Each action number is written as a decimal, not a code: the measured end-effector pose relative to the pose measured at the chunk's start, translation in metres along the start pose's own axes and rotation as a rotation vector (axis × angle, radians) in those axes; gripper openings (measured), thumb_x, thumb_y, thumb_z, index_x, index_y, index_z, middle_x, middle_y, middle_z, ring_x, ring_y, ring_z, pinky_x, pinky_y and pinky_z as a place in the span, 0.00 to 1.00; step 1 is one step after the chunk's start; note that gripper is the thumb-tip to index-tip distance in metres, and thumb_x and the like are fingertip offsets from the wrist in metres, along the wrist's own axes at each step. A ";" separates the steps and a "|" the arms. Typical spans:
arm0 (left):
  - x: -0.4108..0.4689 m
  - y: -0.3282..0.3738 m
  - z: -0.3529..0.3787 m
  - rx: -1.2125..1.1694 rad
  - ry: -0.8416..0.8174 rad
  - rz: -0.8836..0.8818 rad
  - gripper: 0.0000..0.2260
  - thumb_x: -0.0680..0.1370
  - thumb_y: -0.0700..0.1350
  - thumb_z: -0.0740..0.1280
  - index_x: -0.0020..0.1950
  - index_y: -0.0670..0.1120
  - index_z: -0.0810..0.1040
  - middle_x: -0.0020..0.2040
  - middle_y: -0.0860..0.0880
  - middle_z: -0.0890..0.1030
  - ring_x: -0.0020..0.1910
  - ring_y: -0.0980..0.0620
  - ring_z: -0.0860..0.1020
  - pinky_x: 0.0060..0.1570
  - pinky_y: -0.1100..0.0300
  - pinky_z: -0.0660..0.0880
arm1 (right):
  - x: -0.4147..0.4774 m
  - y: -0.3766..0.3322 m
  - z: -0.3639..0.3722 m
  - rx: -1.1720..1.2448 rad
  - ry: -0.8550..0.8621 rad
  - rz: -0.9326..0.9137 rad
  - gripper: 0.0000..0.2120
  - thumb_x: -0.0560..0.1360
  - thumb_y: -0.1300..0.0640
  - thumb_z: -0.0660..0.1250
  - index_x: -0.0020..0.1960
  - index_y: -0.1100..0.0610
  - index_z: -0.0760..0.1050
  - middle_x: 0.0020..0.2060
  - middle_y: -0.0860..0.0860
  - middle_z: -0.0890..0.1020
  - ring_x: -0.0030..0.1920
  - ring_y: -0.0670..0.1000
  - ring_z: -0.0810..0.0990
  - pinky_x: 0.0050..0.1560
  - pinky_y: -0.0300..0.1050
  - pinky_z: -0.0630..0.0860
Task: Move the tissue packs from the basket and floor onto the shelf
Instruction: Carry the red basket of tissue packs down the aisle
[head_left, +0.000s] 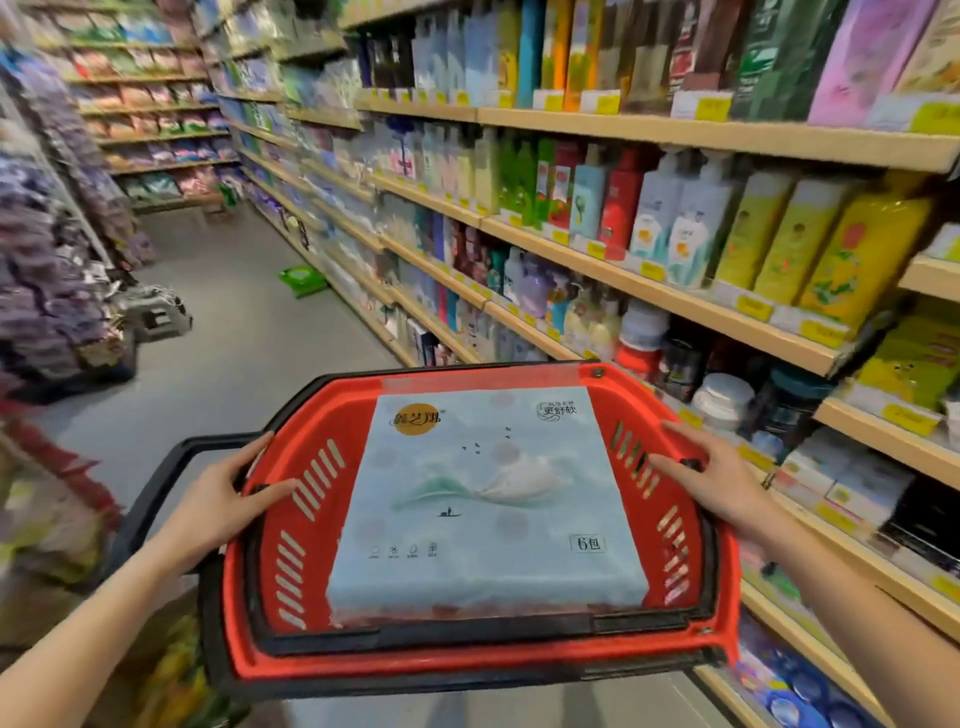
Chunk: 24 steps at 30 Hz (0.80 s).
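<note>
A red plastic basket (691, 571) with a black rim and black handles is held up in front of me at waist height. A pale blue tissue pack (483, 499) with a mountain picture lies flat inside it and fills most of the basket. My left hand (228, 493) grips the basket's left rim, thumb inside the wall. My right hand (711, 473) grips the right rim the same way. The store shelf (675, 301) with wooden edges runs along my right side.
Shelves on the right hold bottles, boxes and jars with yellow price tags. A green basket (303, 279) lies on the grey floor further down the aisle by the shelf foot. Racks of hanging goods (47, 270) line the left side. The aisle floor runs ahead.
</note>
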<state>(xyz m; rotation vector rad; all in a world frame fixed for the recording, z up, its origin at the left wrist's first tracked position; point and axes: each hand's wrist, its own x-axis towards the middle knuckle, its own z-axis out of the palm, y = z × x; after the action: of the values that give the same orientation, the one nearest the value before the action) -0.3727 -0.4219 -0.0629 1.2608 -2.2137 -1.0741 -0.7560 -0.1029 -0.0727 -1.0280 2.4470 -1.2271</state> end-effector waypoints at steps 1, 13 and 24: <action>0.007 -0.008 -0.011 -0.006 0.018 -0.004 0.35 0.68 0.52 0.73 0.72 0.54 0.64 0.53 0.48 0.81 0.43 0.53 0.82 0.45 0.55 0.79 | 0.013 -0.008 0.014 0.015 -0.001 -0.005 0.23 0.69 0.53 0.72 0.63 0.55 0.73 0.61 0.54 0.77 0.56 0.49 0.76 0.54 0.39 0.69; 0.129 -0.051 -0.085 0.162 0.254 -0.146 0.32 0.67 0.56 0.73 0.70 0.53 0.68 0.62 0.47 0.78 0.53 0.50 0.77 0.50 0.54 0.72 | 0.216 -0.074 0.151 0.088 -0.174 -0.136 0.19 0.70 0.52 0.70 0.60 0.55 0.75 0.57 0.52 0.78 0.57 0.51 0.76 0.55 0.44 0.69; 0.254 -0.076 -0.121 0.008 0.530 -0.328 0.31 0.69 0.53 0.72 0.71 0.55 0.66 0.62 0.48 0.77 0.44 0.58 0.76 0.39 0.64 0.72 | 0.454 -0.182 0.257 0.109 -0.396 -0.404 0.30 0.62 0.34 0.68 0.57 0.50 0.74 0.52 0.45 0.78 0.51 0.45 0.76 0.52 0.42 0.69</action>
<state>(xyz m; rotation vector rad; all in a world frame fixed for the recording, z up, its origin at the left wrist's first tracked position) -0.3876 -0.7131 -0.0563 1.7173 -1.6528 -0.7190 -0.8773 -0.6412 -0.0439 -1.6098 1.9108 -1.1118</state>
